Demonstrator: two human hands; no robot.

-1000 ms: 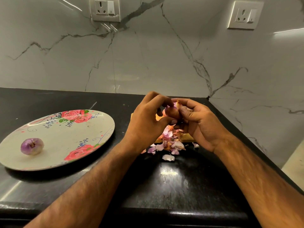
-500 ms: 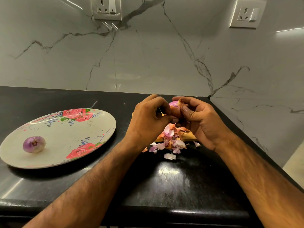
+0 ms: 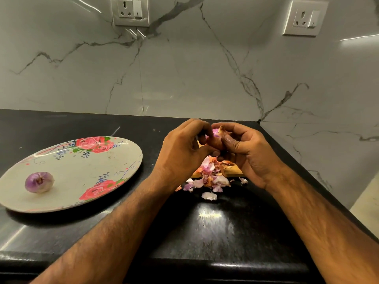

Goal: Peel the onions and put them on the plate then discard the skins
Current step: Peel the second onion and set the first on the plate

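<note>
A small onion [image 3: 215,138], partly brown-skinned with purple flesh showing at its top, is held between both hands above the counter. My right hand [image 3: 246,154] grips it from the right, thumb across its front. My left hand [image 3: 184,152] pinches at its skin from the left with curled fingers. Below the hands lies a pile of pink and orange onion skins [image 3: 211,177] on a wooden board [image 3: 235,171]. A peeled purple onion [image 3: 39,182] sits on the floral plate [image 3: 82,171] at the left.
The black counter [image 3: 215,232] ends at a front edge close to me and at a right edge beside a marble side wall. Two wall sockets [image 3: 131,11] are set in the marble backsplash. A loose skin flake [image 3: 209,196] lies in front of the pile.
Both hands have stayed together over the skin pile, with the fingers shifting slightly on the onion. More purple flesh shows at the onion's top.
</note>
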